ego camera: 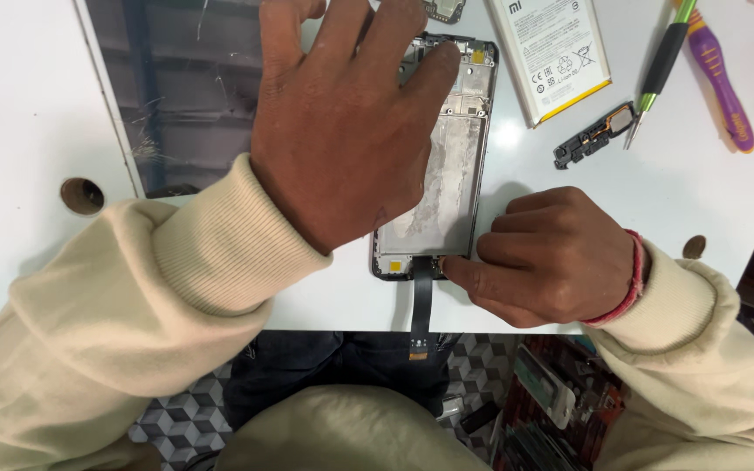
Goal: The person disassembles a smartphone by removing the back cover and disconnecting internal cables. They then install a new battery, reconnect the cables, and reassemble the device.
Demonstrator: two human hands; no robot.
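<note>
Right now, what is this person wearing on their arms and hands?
Both arms are in a loose cream sweatshirt with thick ribbed cuffs. The left hand is bare, with no glove or ring to be seen. The right hand is bare too, and a thin red thread band circles its wrist just ahead of the cuff.

The phone frame (455,166) lies flat on the white surface (19,131), close to its near edge, with its long sides running away from that edge. It is an opened shell without a back: a thin black rim around a dull grey metal plate smeared with old glue, and small fittings with yellow tabs at the far and near ends. A flat black ribbon cable (421,301) comes out of its near end, crosses the surface's near edge and hangs down over it, ending in a small copper-coloured connector.
</note>
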